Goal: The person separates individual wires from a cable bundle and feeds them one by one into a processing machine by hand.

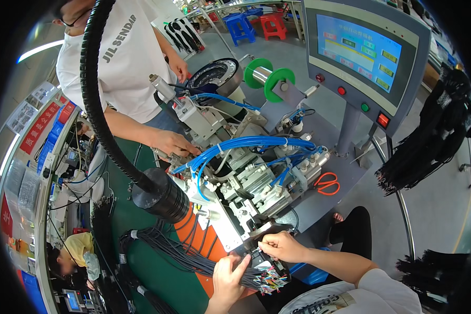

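Observation:
My left hand (pixel 228 278) is at the front end of a metal bench machine (pixel 246 183), its thumb and fingers closed together. My right hand (pixel 281 246) is just right of it, fingertips pinched at the same front end. What either hand pinches is too small to make out. Beside my left hand lies a bundle of black cables (pixel 178 248), whose stripped ends fan out into thin coloured wires (pixel 269 280) just below my hands.
A co-worker's hand (pixel 175 143) rests on the machine's far left. A black exhaust hose (pixel 94 104) hangs over the left. A touchscreen panel (pixel 358 49), a green wire spool (pixel 269 79) and orange-handled scissors (pixel 327 183) are to the right. Black cable bundles (pixel 429 136) hang at far right.

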Motion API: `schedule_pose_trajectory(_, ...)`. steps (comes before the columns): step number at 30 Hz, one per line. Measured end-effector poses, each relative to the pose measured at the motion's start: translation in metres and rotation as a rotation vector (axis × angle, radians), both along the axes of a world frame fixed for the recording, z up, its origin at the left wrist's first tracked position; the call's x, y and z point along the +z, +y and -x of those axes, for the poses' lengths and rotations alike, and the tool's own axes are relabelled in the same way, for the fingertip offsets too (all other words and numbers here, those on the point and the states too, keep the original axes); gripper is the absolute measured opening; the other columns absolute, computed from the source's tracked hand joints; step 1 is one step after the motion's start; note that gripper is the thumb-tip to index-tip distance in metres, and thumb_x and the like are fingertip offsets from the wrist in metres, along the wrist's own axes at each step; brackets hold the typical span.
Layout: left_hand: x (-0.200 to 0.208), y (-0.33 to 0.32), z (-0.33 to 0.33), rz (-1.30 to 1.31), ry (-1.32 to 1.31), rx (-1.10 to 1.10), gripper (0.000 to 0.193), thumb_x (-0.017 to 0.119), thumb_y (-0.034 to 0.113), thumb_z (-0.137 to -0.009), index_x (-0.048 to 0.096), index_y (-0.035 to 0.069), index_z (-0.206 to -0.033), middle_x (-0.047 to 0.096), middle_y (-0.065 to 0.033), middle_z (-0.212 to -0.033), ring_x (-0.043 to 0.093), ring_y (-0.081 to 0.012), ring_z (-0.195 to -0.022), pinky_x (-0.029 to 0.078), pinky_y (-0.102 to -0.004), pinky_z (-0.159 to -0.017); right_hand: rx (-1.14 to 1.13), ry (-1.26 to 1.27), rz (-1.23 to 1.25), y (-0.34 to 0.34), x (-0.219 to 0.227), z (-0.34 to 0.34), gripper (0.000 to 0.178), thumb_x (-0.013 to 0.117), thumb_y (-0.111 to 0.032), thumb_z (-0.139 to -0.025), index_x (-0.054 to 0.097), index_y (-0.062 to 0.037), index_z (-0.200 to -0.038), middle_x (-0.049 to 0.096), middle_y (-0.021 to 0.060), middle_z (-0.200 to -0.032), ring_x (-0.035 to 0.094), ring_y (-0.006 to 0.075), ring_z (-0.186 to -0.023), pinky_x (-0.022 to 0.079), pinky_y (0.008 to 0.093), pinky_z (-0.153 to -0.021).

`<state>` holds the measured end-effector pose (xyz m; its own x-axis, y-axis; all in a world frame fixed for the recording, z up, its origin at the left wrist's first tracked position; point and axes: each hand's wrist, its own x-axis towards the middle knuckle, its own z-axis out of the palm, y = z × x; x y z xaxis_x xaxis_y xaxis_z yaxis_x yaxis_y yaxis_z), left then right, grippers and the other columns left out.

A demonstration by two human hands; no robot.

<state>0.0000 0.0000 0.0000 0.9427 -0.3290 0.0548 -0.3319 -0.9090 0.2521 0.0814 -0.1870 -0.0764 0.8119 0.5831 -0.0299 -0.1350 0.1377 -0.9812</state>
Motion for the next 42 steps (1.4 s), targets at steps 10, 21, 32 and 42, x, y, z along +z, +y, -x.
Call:
schedule_pose_trajectory(10, -0.024, 0.005, 0.011, 0.451, -0.429, -0.124, 0.038, 0.073, 0.006, -0.067, 0.049, 0.004, -0.097, 0.057, -0.0077, -0.074, 0.058, -0.0260, -0.067, 0.045, -0.0388, -0.067, -0.014, 0.029, 0.048, -0.005, 0.004, 0.002, 0.037, 0.053, -0.021, -0.094, 0.046, -0.0034, -0.063, 0.048, -0.0010, -0.051, 0.049, 0.0052, -0.045, 0.039, 0.0242, -0.043)
schedule_pose_trajectory(21, -0.018, 0.013, 0.013, 0.506, -0.523, -0.084, 0.023, 0.072, -0.003, -0.071, 0.058, 0.002, -0.089, 0.060, -0.0063, -0.066, 0.057, -0.0205, -0.052, 0.041, -0.0307, -0.051, -0.319, -0.363, 0.377, -0.007, 0.013, 0.009, 0.024, 0.061, -0.019, -0.089, 0.057, -0.0028, -0.071, 0.052, 0.0003, -0.052, 0.049, 0.0065, -0.048, 0.037, 0.0275, -0.044)
schedule_pose_trajectory(32, 0.001, 0.006, 0.011, 0.558, -0.310, -0.018, 0.025, 0.073, 0.008, -0.073, 0.066, 0.003, -0.097, 0.067, -0.0073, -0.076, 0.064, -0.0199, -0.065, 0.043, -0.0301, -0.061, 0.006, -0.405, -0.002, 0.009, 0.058, 0.030, 0.025, 0.066, -0.008, -0.083, 0.062, -0.0029, -0.107, 0.062, 0.0054, -0.081, 0.054, 0.0065, -0.058, 0.040, 0.0204, -0.049)
schedule_pose_trajectory(42, 0.007, -0.003, 0.018, 0.575, -0.214, 0.042, 0.032, 0.068, 0.002, -0.062, 0.066, 0.003, -0.094, 0.069, -0.0063, -0.082, 0.065, -0.0219, -0.074, 0.045, -0.0308, -0.066, 0.110, 0.026, -0.156, 0.003, 0.063, 0.025, 0.015, 0.053, -0.010, -0.093, 0.062, 0.0002, -0.100, 0.062, 0.0026, -0.077, 0.056, 0.0058, -0.056, 0.040, 0.0178, -0.050)
